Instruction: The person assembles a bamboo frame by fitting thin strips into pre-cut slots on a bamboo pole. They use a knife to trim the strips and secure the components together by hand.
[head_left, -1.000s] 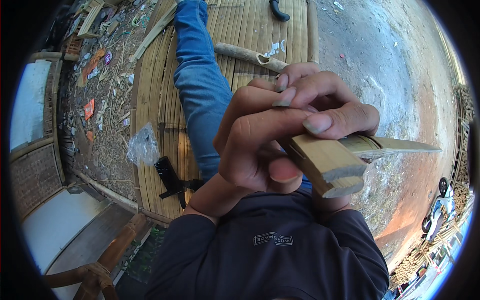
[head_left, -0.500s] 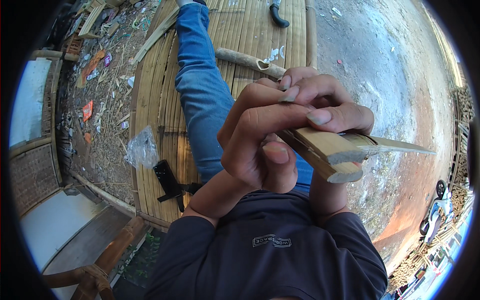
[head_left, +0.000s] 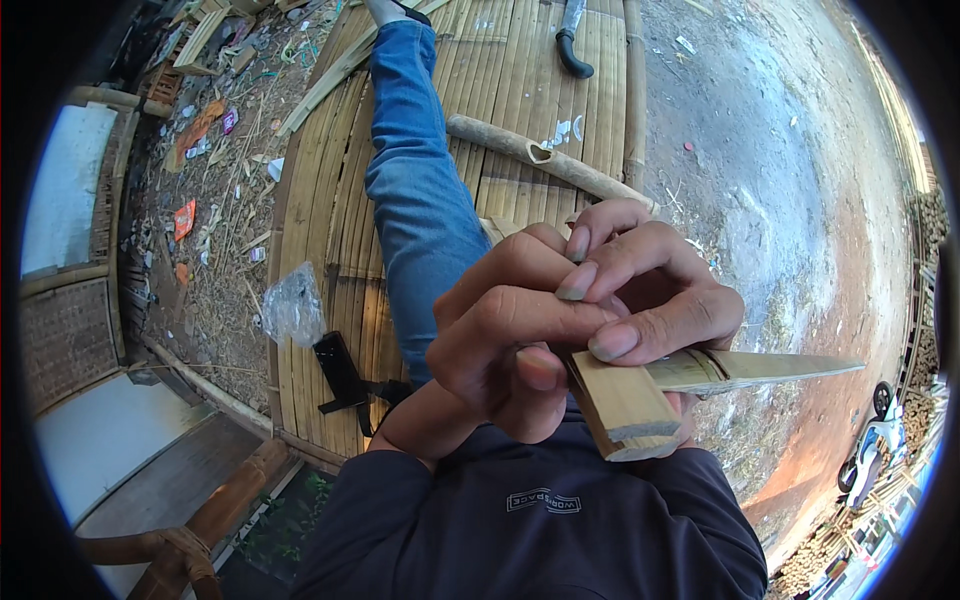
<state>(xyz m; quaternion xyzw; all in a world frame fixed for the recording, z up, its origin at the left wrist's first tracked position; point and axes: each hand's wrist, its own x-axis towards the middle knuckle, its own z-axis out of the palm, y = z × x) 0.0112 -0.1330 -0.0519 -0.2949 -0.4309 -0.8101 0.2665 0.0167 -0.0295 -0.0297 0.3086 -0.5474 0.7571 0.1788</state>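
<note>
Both my hands are closed together in front of my chest. My left hand grips short, flat bamboo pieces, their cut ends tilted toward me. My right hand is pressed against it, the thumb pinching a pale bamboo strip that tapers out to the right and shows a dark node line. The fingers of both hands overlap, so where the pieces meet is hidden.
I sit on a bamboo-slat platform, one jeans leg stretched ahead. A bamboo tube lies across the slats, with a dark-handled blade beyond. A black device and clear plastic bag lie left. A motorbike stands right.
The hands and bamboo have moved down toward my chest. The pieces' cut ends now tilt lower and more toward me, and the view has shifted slightly.
</note>
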